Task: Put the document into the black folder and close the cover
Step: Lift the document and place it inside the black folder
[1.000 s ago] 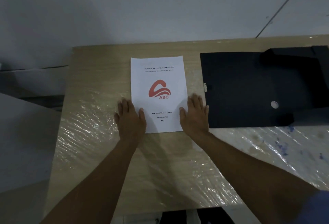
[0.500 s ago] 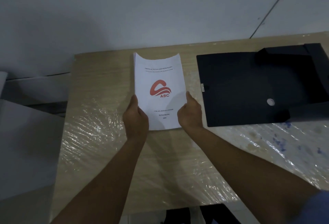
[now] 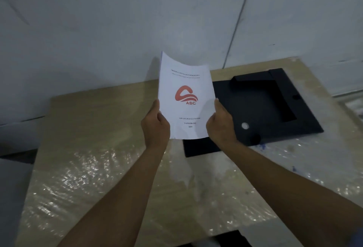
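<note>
Plastic-wrapped worktop (image 3: 121, 178) in the foreground, above which the left hand (image 3: 156, 127) and right hand (image 3: 221, 127) grasp the lower side edges of the white document (image 3: 186, 93), held raised and slightly curled, partly overlapping the open black folder (image 3: 275, 105) lying flat behind.
</note>
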